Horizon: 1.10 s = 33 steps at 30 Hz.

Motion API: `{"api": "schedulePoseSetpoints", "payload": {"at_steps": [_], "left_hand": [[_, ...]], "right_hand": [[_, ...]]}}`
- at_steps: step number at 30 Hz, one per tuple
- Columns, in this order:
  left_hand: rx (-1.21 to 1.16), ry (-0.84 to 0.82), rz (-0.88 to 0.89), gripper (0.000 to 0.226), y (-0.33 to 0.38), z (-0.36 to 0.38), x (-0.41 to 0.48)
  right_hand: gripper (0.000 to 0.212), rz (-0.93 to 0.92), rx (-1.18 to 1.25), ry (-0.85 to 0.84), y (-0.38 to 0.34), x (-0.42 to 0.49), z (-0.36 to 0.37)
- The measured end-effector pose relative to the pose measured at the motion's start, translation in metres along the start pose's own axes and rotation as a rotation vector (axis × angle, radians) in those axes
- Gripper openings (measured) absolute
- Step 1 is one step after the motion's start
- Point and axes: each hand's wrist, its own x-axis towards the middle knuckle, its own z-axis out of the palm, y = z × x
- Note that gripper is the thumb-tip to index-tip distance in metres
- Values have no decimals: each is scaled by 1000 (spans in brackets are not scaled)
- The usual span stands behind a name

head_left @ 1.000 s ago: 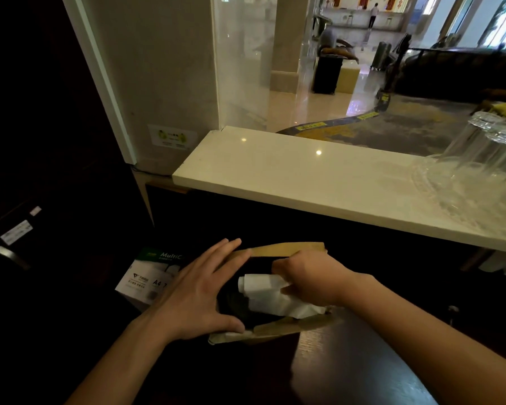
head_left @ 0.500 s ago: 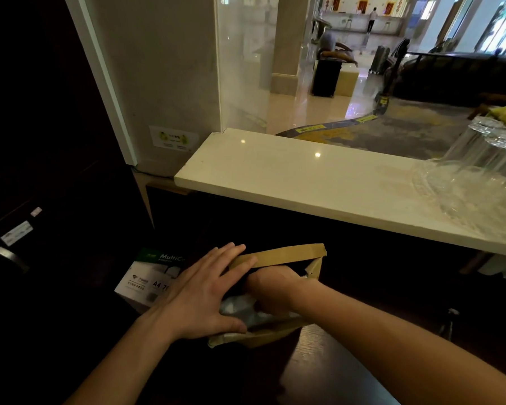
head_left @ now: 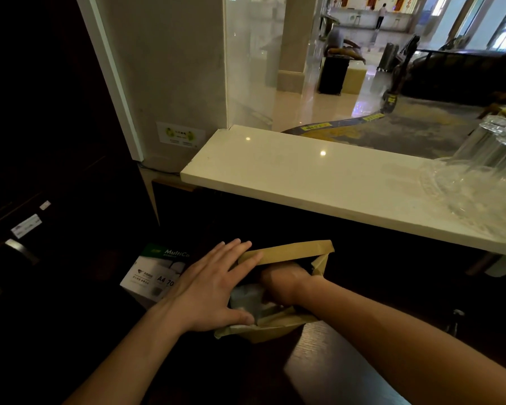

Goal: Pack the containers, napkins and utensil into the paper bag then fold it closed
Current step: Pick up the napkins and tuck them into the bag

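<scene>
Head view: napkins point(head_left: 247, 296) beside left fingers point(head_left: 240, 318).

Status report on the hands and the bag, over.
Left hand flat on paper bag rim. Right hand inside bag, grip hidden. White napkins inside. Bag open, nothing blocking.

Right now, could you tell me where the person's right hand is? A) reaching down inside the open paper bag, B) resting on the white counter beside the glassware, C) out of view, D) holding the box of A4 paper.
A: the right hand is sunk wrist-deep into the mouth of the paper bag, while the left hand lies spread on the bag's left rim, holding it open.
</scene>
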Motion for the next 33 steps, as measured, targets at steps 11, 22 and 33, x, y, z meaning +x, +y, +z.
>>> {"api": "schedulePoseSetpoints", "payload": {"at_steps": [11,22,33], "left_hand": [[10,21,5,106,3,-6,2],[8,8,-15,107,8,-4,4],[-6,-2,-66,119,11,-4,7]], "right_hand": [[31,-32,-146,139,8,-31,-16],[31,15,-2,-80,14,-35,-15],[27,-3,675,312,27,-95,-42]]}}
